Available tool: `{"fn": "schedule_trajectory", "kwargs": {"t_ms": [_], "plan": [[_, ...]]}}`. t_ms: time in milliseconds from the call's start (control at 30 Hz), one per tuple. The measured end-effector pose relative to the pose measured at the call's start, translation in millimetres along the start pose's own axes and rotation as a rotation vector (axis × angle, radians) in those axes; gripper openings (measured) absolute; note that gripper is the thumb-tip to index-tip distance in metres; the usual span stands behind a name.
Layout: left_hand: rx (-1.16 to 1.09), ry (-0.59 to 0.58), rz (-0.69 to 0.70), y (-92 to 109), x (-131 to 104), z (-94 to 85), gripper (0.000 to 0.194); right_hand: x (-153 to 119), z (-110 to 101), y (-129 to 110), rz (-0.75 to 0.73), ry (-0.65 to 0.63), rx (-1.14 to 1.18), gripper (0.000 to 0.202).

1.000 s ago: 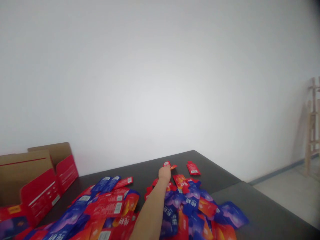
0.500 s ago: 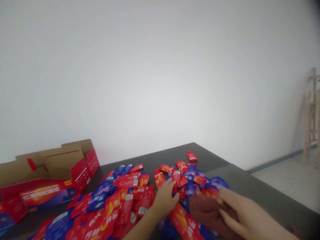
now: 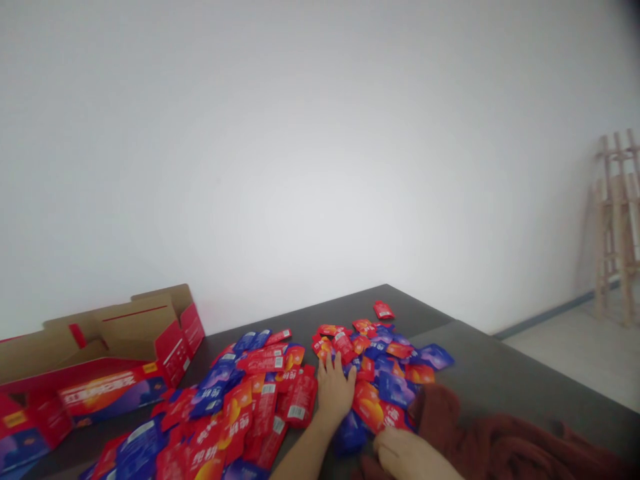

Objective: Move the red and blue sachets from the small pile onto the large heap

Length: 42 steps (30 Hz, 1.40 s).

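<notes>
My left hand (image 3: 335, 387) lies palm down with fingers spread over the right-hand heap of small pouches, its fingertips near a red pouch (image 3: 343, 343). Close to the front edge of that heap, my right hand (image 3: 410, 453) has its fingers curled, and what they grip is hidden. Just beyond them is the lower end of a red-orange pouch (image 3: 370, 405). A brown cloth (image 3: 520, 447) is bunched to the right of my right hand, and some of it shows beneath. Blue-purple pouches (image 3: 395, 388) lie between my hands.
A second heap of red and blue pouches (image 3: 267, 407) spreads left of my left arm. An open red cardboard box (image 3: 115, 397) stands at the left. One red pouch (image 3: 383, 310) lies apart on the dark table (image 3: 480, 380). Wooden stands (image 3: 617, 227) lean at the far right.
My right hand has moved left and down, and the cloth it held raised now lies on the table. My left hand has spread flatter and drawn slightly back.
</notes>
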<state>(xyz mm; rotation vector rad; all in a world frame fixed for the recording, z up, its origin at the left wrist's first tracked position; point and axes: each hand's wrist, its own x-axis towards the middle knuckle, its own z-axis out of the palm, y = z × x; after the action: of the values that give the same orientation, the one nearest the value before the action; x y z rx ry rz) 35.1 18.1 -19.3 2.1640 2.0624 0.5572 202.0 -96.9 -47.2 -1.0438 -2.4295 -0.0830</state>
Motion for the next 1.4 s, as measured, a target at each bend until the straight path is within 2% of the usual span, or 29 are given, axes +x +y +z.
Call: {"fn": "schedule_trajectory", "kwargs": {"t_ms": [133,233,333,367,433,500,567,633,700,767,833,933,1000,1067,1133,1233,1400], "plan": [[-0.065,0.002,-0.026,10.2,16.7,-5.7,0.060,21.2,-6.4,2.9,0.021,-0.038,-0.047,0.016],[-0.138,-0.009,-0.042,11.1,15.0,-15.0,0.053,31.9,-18.1,5.7,0.061,-0.112,-0.066,0.015],[-0.161,-0.020,0.002,2.2,-12.5,-24.0,0.051,27.3,-27.5,5.6,0.033,-0.167,-0.092,0.012],[-0.163,-0.030,0.069,-2.3,-26.2,-26.3,0.053,22.3,-29.9,4.7,0.009,-0.183,-0.099,0.009],[-0.141,-0.123,0.199,-10.4,-54.7,-30.0,0.064,10.5,-34.3,2.1,-0.055,-0.191,-0.103,0.004],[-0.096,-0.240,0.215,-13.5,-77.2,-32.7,0.078,2.3,-38.9,-0.1,-0.103,-0.157,-0.094,0.005],[-0.063,-0.300,0.212,-9.5,-88.2,-34.5,0.080,3.5,-45.3,-0.1,-0.095,-0.168,-0.071,0.008],[-0.040,-0.293,0.192,0.1,-88.0,-35.6,0.075,15.0,-54.6,3.3,-0.016,-0.218,-0.061,0.010],[-0.031,-0.258,0.146,10.6,-81.6,-37.1,0.070,32.5,-66.0,9.0,0.123,-0.244,-0.084,0.013],[-0.048,-0.256,0.100,16.5,-74.2,-41.0,0.071,48.4,-75.9,13.0,0.279,-0.203,-0.120,0.024],[-0.096,-0.286,0.137,13.5,-68.4,-48.4,0.067,56.3,-79.0,11.0,0.345,-0.140,-0.130,0.035],[-0.125,-0.319,0.288,-5.5,-62.9,-62.5,0.043,51.1,-64.9,-3.7,0.249,-0.115,-0.099,0.040],[-0.094,-0.318,0.387,-20.1,-60.7,-69.4,0.040,42.8,-47.3,-14.4,0.186,-0.184,-0.096,0.033],[-0.072,-0.329,0.474,-29.6,-59.1,-72.4,0.041,37.6,-30.3,-19.2,0.146,-0.227,-0.104,0.039],[-0.065,-0.346,0.507,-31.8,-57.4,-72.0,0.042,38.6,-18.3,-16.4,0.143,-0.215,-0.130,0.052],[-0.025,-0.328,0.413,-27.2,-53.7,-69.6,0.048,50.7,-10.6,-4.6,0.174,-0.183,-0.194,0.055],[0.023,-0.320,0.219,-26.0,-49.3,-70.7,0.055,80.3,-17.7,9.8,0.187,-0.226,-0.221,0.032]]}}
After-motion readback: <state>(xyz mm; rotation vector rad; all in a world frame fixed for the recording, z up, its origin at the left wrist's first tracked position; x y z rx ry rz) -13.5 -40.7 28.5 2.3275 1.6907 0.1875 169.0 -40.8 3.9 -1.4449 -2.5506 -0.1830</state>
